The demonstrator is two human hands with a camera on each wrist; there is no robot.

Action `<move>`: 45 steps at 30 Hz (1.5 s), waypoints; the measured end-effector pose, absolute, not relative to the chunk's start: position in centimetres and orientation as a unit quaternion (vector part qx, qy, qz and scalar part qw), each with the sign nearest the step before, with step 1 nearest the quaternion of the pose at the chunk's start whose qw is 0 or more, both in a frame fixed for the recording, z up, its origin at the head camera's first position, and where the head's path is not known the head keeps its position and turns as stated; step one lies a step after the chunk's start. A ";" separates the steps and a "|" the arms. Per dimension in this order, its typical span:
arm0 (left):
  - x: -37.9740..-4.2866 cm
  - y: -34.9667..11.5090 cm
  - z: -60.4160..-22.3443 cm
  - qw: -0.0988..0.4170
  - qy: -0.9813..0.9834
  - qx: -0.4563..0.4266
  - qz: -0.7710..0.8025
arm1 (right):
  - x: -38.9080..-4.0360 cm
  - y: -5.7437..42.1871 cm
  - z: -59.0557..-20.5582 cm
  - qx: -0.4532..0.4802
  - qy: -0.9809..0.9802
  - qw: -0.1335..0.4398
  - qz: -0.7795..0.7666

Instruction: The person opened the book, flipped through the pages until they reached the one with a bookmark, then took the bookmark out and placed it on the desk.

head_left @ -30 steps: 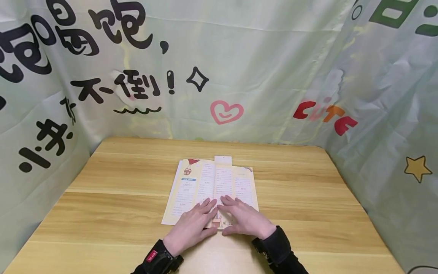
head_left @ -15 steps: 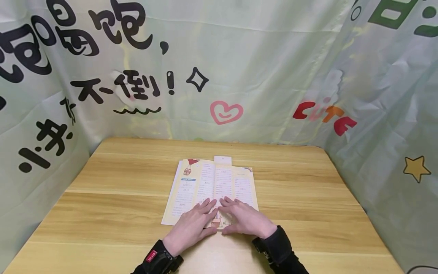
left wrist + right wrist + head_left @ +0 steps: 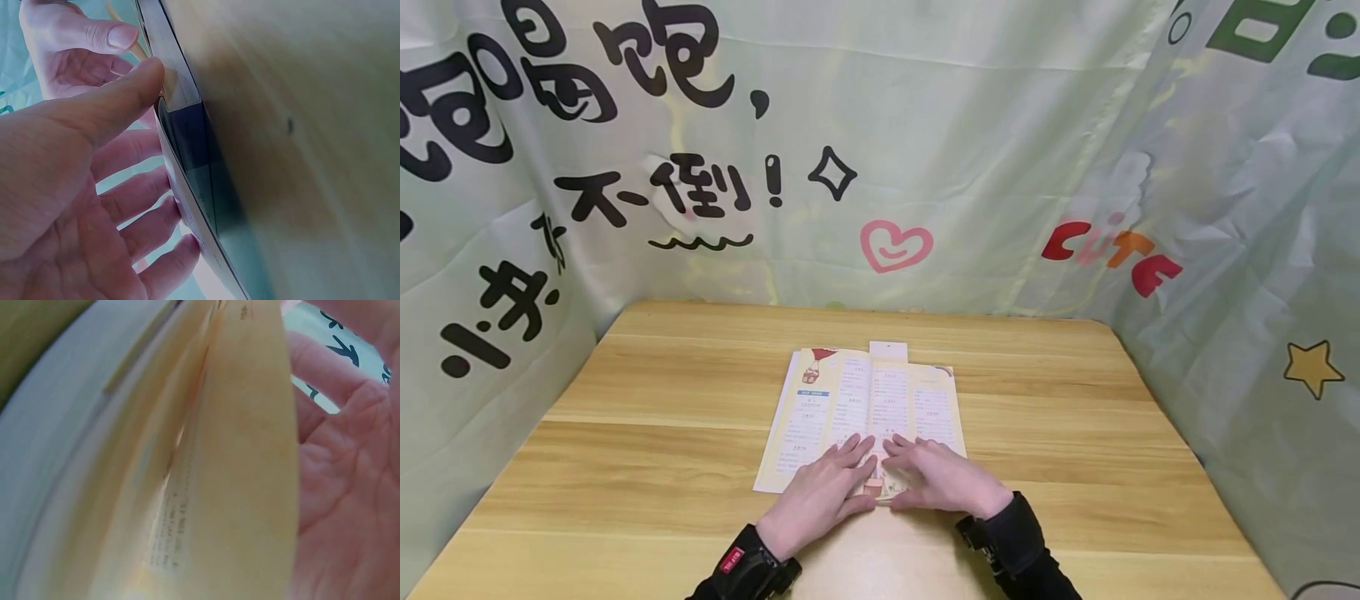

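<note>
An open book (image 3: 805, 417) with printed columns and small drawings lies on the wooden table. My left hand (image 3: 816, 496) rests on the lower part of its left page, fingers spread toward the fold. On the right page, my right hand (image 3: 947, 479) lies over the lower part, with its thumb at the bottom edge. A white bookmark (image 3: 888, 352) sticks out past the top by the fold. In the left wrist view, the left thumb is at the edge of the page block (image 3: 178, 81). Loose pages (image 3: 250, 450) stand fanned beside the right palm in the right wrist view.
The wooden table (image 3: 1075, 433) reaches out on both sides of the book. Behind it and at both sides hangs a pale green cloth (image 3: 970, 150) with black lettering, a pink heart and a star.
My right hand has shifted slightly right and toward me, its fingertips a little farther from the fold. The left hand and the book stay in place.
</note>
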State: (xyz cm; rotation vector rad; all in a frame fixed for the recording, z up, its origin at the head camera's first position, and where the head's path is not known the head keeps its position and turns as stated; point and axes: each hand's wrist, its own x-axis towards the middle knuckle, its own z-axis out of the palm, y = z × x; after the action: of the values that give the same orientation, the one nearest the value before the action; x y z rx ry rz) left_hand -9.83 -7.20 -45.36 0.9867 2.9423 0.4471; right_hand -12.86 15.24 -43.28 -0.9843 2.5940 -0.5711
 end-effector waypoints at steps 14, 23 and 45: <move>-9.9 -7.3 -45.4 0.007 0.937 0.315 0.150 | -13.1 15.9 -42.5 -0.362 0.894 0.169 -0.203; -9.9 -7.3 -45.2 0.018 0.936 0.314 0.161 | -13.0 16.5 -42.2 -0.352 0.898 0.175 -0.197; -10.0 -7.1 -45.2 0.016 0.935 0.315 0.162 | -13.3 17.7 -42.1 -0.362 0.903 0.090 -0.213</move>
State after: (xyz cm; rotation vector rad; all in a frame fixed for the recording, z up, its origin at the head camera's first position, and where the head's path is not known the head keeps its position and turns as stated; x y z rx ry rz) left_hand -9.98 -7.06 -45.24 0.9786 2.9084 0.5029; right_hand -13.32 17.74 -42.09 -1.0767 2.6855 -0.6346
